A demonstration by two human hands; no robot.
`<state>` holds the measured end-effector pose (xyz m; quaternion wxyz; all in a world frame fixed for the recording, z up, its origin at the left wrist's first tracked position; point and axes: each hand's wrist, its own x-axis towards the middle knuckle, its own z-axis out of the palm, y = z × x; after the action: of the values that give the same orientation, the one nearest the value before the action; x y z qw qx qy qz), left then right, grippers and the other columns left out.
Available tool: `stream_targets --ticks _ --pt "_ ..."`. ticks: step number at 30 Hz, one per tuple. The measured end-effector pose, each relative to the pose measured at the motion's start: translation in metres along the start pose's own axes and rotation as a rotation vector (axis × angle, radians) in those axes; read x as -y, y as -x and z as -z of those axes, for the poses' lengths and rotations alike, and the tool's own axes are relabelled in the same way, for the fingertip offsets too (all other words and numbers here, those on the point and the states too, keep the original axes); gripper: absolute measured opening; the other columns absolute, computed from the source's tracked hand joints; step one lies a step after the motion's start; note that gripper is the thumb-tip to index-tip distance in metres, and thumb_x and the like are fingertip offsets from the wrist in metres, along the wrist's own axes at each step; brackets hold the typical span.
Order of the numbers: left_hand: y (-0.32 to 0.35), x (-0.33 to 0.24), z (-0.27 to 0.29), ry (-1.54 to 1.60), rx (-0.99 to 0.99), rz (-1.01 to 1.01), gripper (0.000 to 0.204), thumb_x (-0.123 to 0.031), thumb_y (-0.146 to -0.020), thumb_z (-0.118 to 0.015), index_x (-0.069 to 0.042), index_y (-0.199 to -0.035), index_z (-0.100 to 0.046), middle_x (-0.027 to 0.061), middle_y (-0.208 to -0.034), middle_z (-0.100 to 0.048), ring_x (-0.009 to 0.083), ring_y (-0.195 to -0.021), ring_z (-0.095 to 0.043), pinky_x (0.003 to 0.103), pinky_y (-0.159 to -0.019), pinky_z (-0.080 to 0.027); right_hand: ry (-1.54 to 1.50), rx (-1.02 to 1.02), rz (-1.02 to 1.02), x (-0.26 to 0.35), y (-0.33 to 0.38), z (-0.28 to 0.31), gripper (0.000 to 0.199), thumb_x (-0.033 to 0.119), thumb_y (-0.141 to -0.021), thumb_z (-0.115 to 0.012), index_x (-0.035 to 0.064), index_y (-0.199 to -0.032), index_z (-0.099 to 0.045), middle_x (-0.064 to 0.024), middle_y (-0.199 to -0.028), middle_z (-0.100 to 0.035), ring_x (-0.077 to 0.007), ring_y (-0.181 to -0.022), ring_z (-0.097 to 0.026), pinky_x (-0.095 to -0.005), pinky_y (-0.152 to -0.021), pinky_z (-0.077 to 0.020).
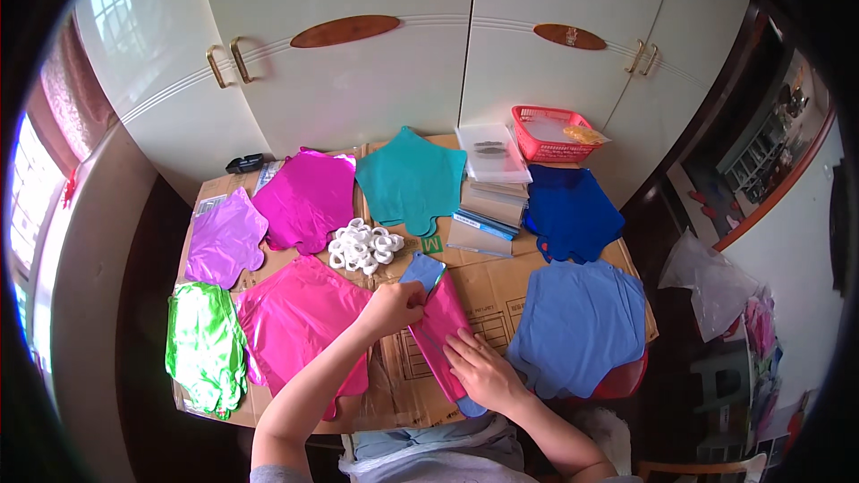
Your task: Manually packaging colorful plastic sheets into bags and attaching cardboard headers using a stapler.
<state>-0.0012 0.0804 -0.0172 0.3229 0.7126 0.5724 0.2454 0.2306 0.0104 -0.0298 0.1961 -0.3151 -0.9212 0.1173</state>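
In front of me lies a folded strip of pink and blue flat foil balloons (436, 335), set at a slant on a cardboard-covered table. My left hand (398, 308) is closed, its fingers pinched at the strip's upper left edge. Fingers stretched, my right hand (483, 370) lies flat on the lower part of the pink foil. A pile of white rings (362, 247) sits just beyond my left hand. To its left spread flat pink balloons (300, 322); a stack of light blue balloons (582, 322) lies right of my right hand.
Bright green (206, 349), lilac (225, 240), magenta (309, 197), teal (412, 177) and dark blue balloons (574, 213) ring the cardboard (488, 282). At the back right stand clear flat packs (494, 154) and a red basket (555, 150). White cupboards (358, 80) rise behind.
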Motion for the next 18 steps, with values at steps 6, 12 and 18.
stream_targets --ticks 6,12,18 --pt "-0.0015 0.0002 0.0015 -0.016 0.015 -0.028 0.016 -0.009 -0.069 -0.064 -0.002 -0.083 -0.062 0.0110 -0.070 -0.065 0.0221 -0.065 -0.064 0.033 -0.062 -0.051 0.008 -0.001 -0.003 -0.0007 0.0021 -0.0052 0.037 0.014 -0.086 -0.057 -0.0010 -0.120 -0.055 -0.0141 -0.129 -0.052 -0.0300 -0.127 -0.042 -0.0429 -0.107 -0.0317" --pt "-0.0028 0.0022 0.0013 -0.041 0.019 -0.042 0.016 -0.010 -0.068 -0.065 -0.002 -0.082 -0.061 0.0113 -0.068 -0.063 0.0231 -0.064 -0.064 0.034 -0.061 -0.050 -0.075 0.000 0.021 -0.0012 0.0016 -0.0015 0.038 0.016 -0.086 -0.056 0.0001 -0.121 -0.056 -0.0131 -0.129 -0.053 -0.0287 -0.127 -0.043 -0.0415 -0.108 -0.0312" --pt "-0.0036 -0.0012 0.0021 -0.081 0.038 -0.020 0.017 -0.012 -0.066 -0.065 -0.004 -0.079 -0.059 0.0113 -0.069 -0.064 0.0273 -0.068 -0.065 0.037 -0.064 -0.051 -0.057 0.023 0.021 0.0000 0.0022 0.0005 0.037 0.018 -0.088 -0.055 0.0021 -0.122 -0.057 -0.0113 -0.130 -0.053 -0.0281 -0.129 -0.042 -0.0427 -0.109 -0.0298"
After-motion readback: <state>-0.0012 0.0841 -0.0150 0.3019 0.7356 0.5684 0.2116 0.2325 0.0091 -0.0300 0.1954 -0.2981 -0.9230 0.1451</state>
